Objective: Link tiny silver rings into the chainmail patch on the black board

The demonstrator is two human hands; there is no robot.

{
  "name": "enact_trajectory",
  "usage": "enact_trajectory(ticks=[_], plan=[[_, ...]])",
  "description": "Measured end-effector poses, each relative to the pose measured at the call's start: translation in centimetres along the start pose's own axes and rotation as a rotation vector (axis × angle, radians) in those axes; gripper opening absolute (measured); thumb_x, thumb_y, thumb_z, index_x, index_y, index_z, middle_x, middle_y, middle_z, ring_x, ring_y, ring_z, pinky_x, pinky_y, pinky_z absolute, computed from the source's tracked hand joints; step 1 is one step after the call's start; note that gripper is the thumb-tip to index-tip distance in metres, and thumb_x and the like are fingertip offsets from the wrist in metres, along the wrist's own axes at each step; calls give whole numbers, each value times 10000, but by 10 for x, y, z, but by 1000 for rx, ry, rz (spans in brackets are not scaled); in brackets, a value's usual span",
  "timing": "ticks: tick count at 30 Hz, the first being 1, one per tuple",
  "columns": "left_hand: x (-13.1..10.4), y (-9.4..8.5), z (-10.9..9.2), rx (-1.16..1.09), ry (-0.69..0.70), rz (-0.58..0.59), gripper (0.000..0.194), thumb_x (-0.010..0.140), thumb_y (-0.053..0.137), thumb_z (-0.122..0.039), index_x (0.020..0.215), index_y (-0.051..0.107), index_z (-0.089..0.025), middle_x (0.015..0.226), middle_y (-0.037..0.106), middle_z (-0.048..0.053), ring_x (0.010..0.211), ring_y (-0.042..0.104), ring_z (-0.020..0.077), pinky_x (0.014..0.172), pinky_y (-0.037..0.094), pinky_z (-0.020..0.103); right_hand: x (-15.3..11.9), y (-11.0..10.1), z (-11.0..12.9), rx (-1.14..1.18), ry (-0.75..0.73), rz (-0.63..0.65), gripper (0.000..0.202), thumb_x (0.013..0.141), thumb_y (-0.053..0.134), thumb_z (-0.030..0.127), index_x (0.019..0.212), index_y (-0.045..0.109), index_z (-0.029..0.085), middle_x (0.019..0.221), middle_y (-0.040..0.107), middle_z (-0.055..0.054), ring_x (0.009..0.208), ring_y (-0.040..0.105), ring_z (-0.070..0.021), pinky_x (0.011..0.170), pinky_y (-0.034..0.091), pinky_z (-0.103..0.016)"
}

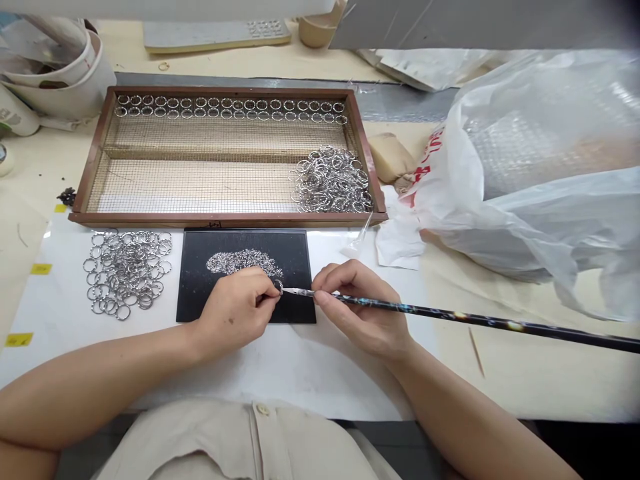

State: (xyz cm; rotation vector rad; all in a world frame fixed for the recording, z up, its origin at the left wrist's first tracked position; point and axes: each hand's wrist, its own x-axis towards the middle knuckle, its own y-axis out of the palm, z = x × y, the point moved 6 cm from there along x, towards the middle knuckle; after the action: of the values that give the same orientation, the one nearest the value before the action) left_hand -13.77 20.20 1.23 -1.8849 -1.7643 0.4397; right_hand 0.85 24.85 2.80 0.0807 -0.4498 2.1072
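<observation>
My left hand [240, 305] pinches a small silver ring [279, 287] over the black mat [193, 280]. In my right hand [363, 307] is a long dark pen-like tool [430, 311] with a shiny patterned shaft. Its pale pointed tip meets or nearly meets the ring; contact is too small to tell. A heap of tiny glittering stones [245, 260] lies on the mat just beyond my left hand. To the left, a loose pile of silver rings [130, 270] rests on the white sheet.
Beyond the mat stands a wooden-framed mesh tray [227, 221], with rings in two rows at the back and a ring heap [333, 180] at its right. A plastic bag [500, 200] bulges at right. White cups [90, 73] stand far left; a toothpick [477, 352] lies near my right forearm.
</observation>
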Motion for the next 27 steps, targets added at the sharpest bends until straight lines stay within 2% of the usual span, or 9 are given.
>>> enact_trajectory(ticks=[27], plan=[[1,0,0,10,12,-9,167,755,576,-20,644,596,-144,626,585,-20,625,550,87,562,407,182,-1,2,4,-36,-68,16,167,797,531,69,772,463,219,678,547,-3,607,529,-138,525,414,-283]])
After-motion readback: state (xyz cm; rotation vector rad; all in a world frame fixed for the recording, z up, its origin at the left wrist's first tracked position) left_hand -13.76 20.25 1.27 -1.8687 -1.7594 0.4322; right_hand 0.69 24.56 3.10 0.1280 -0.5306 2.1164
